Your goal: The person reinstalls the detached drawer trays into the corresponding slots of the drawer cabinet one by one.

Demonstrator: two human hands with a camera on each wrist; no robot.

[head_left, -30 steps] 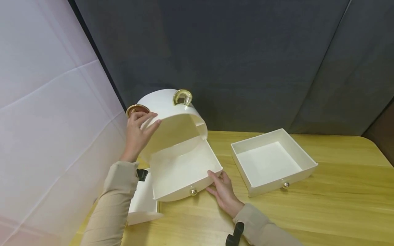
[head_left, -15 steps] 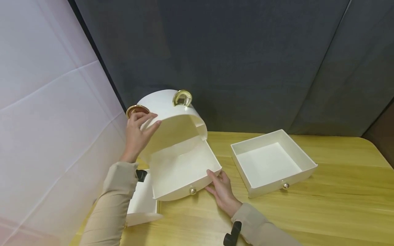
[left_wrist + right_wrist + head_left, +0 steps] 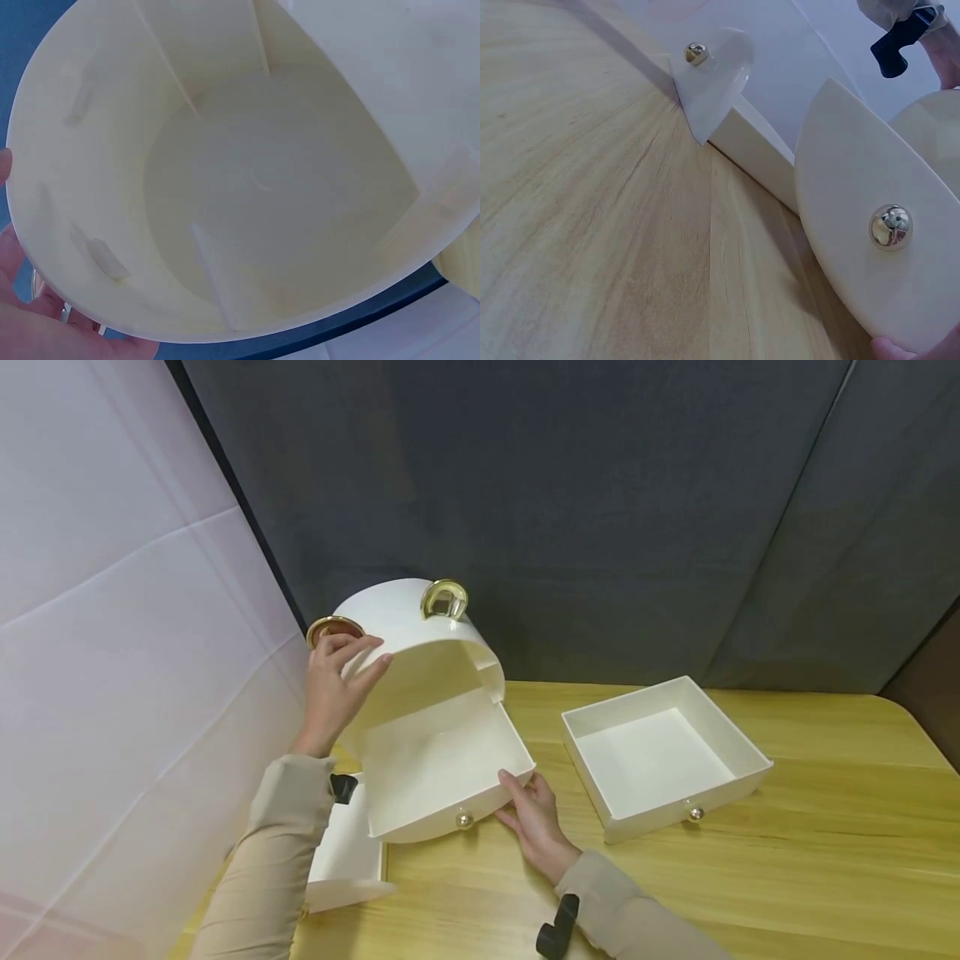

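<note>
Head view: left hand (image 3: 332, 687) grips the rounded white shell (image 3: 408, 627) at its left front rim, fingers curled over the edge w/ tips on top, thumb side under, just below a gold ear (image 3: 332, 628). 2nd gold ear (image 3: 445, 598) sits on top of the shell, further back. Shell is tilted, open mouth facing the camera. A white drawer (image 3: 438, 772) w/ curved front and gold knob (image 3: 464, 819) sticks partway out of the shell's mouth, front end low over the wooden table (image 3: 787, 877). Right hand (image 3: 534, 821) is at the drawer's front right corner: fingers fairly straight, tips touching under the corner, thumb on the side wall. Not a full wrap. A square drawer (image 3: 663, 758) w/ its own small knob lies on the table to the right, well apart from both hands. A 3rd white drawer (image 3: 347, 860) lies on the table under the left forearm.

Left wrist view: looks straight into the shell (image 3: 247, 180), ribs and rails inside. Palm and a fingertip of the left hand (image 3: 45, 322) show at the lower left edge, against the shell's outside; grip itself mostly out of frame.

Right wrist view: curved drawer (image 3: 870, 247) front w/ knob (image 3: 890, 226) close up, a fingertip (image 3: 892, 349) of the right hand touching its lower edge at frame bottom. The other drawer (image 3: 712, 75) w/ knob lies behind on the table (image 3: 592, 225).
</note>
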